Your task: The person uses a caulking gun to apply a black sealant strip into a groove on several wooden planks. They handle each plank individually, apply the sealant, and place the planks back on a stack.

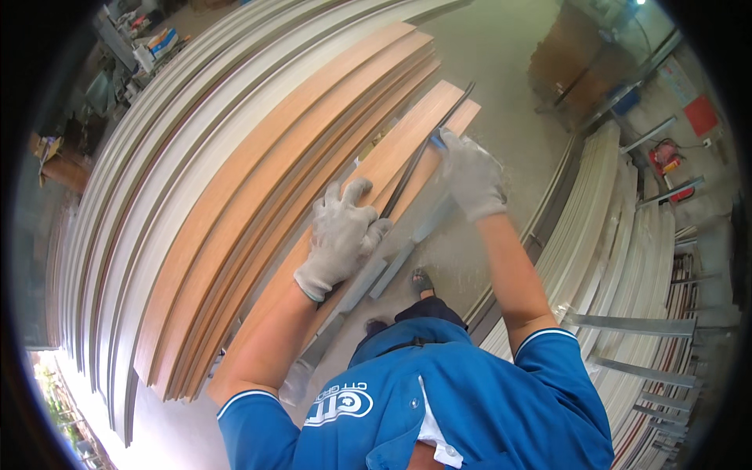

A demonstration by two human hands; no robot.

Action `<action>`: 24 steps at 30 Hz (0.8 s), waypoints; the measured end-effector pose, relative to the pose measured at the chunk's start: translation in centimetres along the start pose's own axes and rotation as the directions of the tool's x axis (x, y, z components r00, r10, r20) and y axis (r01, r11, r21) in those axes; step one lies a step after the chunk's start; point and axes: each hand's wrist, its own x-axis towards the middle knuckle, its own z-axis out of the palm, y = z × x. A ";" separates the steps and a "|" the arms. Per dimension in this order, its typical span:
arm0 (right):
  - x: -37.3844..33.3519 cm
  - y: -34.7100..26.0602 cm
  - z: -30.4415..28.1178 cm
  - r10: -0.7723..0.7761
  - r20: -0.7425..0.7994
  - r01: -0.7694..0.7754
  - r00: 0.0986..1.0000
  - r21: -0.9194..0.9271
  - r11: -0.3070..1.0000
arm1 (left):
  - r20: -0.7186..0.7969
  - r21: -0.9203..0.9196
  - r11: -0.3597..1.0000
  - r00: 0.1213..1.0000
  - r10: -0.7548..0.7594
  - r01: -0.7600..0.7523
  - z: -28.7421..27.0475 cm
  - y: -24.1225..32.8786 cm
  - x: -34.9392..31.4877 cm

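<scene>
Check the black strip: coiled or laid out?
Laid out: the black strip runs lengthwise along the wood-toned board, no coils visible. Whether it's seated in a groove: cannot tell.

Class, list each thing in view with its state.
Left hand: gloved, resting on front board.
Right hand: gloved, gripping a blue object.
Front board: lying beneath black strip.
Black strip: lying lengthwise on front board.
Brown boards: lying side by side.
White boards: lying alongside.

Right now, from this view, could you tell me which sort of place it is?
It looks like a workshop or storehouse for long boards: stacked wood-grain boards, pale long boards beside them, and metal rack arms at right.
</scene>
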 end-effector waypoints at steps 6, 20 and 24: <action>4.8 2.7 2.7 0.122 -0.164 -0.124 0.979 -0.003 0.992 | 0.002 0.011 1.000 1.000 -0.010 0.010 0.0 0.0 0.0; 10.1 5.7 2.7 0.148 -0.058 -0.149 0.987 -0.015 0.989 | -0.050 0.014 1.000 0.999 0.011 -0.010 0.3 -0.3 -0.2; 4.3 1.7 0.6 0.075 0.043 -0.075 0.996 -0.008 0.997 | -0.053 0.017 1.000 0.999 -0.013 0.014 0.9 -0.6 -0.1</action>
